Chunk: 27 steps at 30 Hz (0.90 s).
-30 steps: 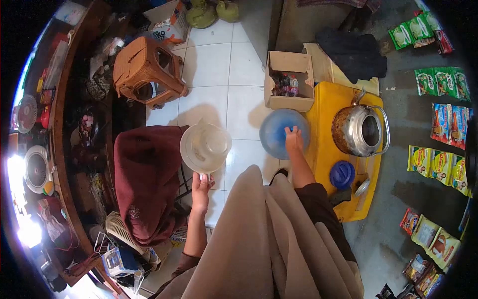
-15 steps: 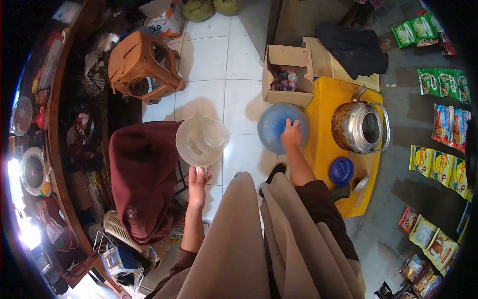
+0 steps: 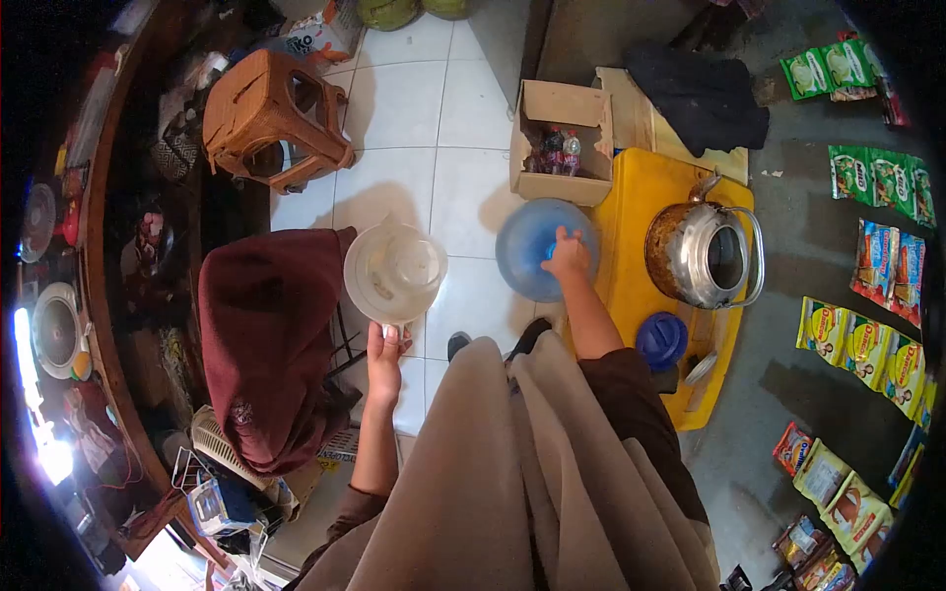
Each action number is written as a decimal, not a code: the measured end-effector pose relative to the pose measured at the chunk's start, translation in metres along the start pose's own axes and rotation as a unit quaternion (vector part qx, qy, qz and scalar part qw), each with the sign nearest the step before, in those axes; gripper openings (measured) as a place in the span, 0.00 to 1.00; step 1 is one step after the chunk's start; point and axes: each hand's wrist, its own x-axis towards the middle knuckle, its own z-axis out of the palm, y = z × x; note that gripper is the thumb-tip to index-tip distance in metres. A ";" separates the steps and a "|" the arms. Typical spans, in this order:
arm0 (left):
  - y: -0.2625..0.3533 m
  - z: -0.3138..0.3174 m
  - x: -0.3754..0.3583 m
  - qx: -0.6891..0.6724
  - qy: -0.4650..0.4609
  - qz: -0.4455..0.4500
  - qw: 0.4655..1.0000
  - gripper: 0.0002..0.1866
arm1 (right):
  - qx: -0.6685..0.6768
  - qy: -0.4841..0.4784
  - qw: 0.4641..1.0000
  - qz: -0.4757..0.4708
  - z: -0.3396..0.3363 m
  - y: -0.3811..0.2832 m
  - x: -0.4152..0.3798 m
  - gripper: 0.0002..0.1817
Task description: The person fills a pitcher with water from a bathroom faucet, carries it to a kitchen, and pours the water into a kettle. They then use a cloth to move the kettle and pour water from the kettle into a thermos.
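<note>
My left hand (image 3: 385, 360) is closed on the handle of a translucent plastic pitcher (image 3: 370, 276), held above the tiled floor with its mouth facing up. A smaller round clear shape shows inside it. My right hand (image 3: 569, 258) reaches over a round blue translucent container (image 3: 522, 251) beside the yellow surface, its fingers bent at the middle of the top. Whether the fingers grip a part there is hidden. Right of it, a metal kettle (image 3: 695, 256) and a blue lid (image 3: 661, 341) rest on the yellow surface (image 3: 616, 295).
An open cardboard box (image 3: 564, 187) with bottles stands beyond the blue container. At the left are a brown stool (image 3: 256, 118), a maroon cloth (image 3: 266, 345) and a cluttered shelf (image 3: 99, 236). Sachet strips (image 3: 867, 345) hang at the right. Two shoes show below me.
The view has shifted slightly, so most things appear a little further left. A second shoe now shows. Both hands stay at the same objects.
</note>
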 end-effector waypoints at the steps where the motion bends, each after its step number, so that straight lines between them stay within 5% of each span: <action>1: 0.000 0.001 -0.001 -0.004 0.004 0.003 1.000 0.21 | 0.067 0.027 0.996 0.048 0.002 0.000 -0.001 0.40; 3: -0.003 -0.002 -0.002 0.005 -0.005 0.003 1.000 0.20 | 0.138 0.052 0.985 0.093 0.006 0.006 0.006 0.41; 5: -0.001 -0.002 -0.004 0.010 -0.012 0.001 1.000 0.19 | 0.298 -0.024 0.945 0.133 0.019 0.029 0.024 0.43; 12: -0.002 0.022 -0.002 -0.009 0.025 -0.014 1.000 0.17 | 0.275 0.028 0.961 0.027 0.020 0.036 0.029 0.42; 18: -0.004 0.026 0.000 -0.028 0.014 -0.011 0.999 0.16 | 0.265 -0.050 0.963 0.027 0.030 0.041 0.043 0.42; 24: -0.006 0.019 0.001 -0.024 0.020 -0.009 0.999 0.18 | 0.205 0.011 0.978 0.036 0.033 0.032 0.039 0.39; 27: -0.006 0.018 -0.002 -0.026 0.019 -0.006 0.999 0.18 | 0.219 0.115 0.965 0.087 0.021 0.006 0.006 0.33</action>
